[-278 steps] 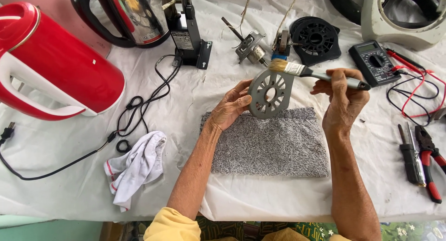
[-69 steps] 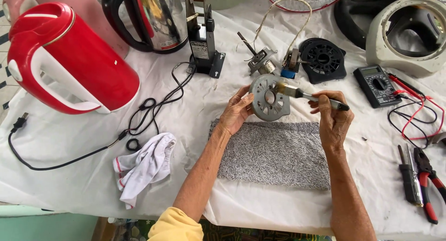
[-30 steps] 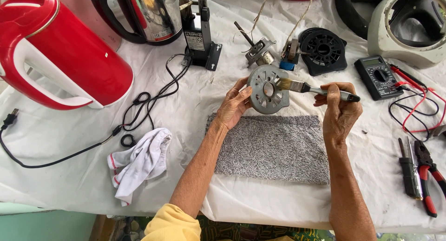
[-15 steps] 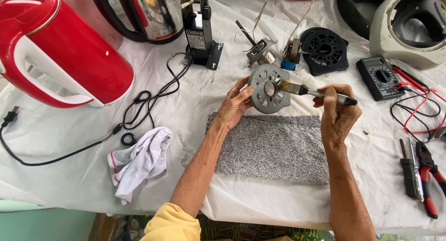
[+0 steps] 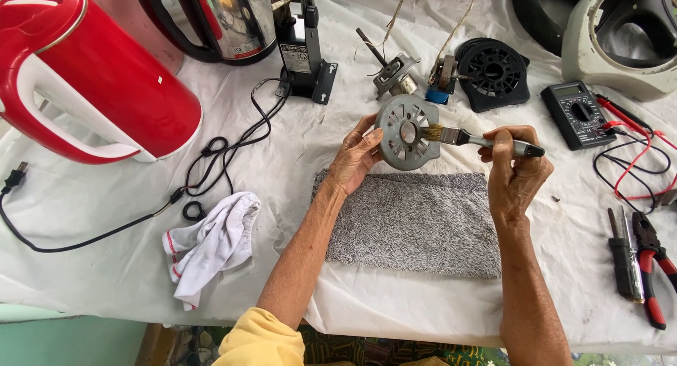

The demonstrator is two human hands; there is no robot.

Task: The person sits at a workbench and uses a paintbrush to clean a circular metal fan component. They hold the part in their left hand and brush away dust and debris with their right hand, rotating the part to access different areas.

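Grey slotted metal disc [image 5: 407,131], pinched upright in my left hand [image 5: 360,154] above the grey mat [image 5: 416,221], could slip if my right hand [image 5: 513,170], fingers closed around the paintbrush [image 5: 479,139], pushes its bristles too hard.

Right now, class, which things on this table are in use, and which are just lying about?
In use:
left hand holding grey round slotted cover
right hand holding paintbrush

Lying about:
red kettle
white rag
multimeter
pliers
grey mat
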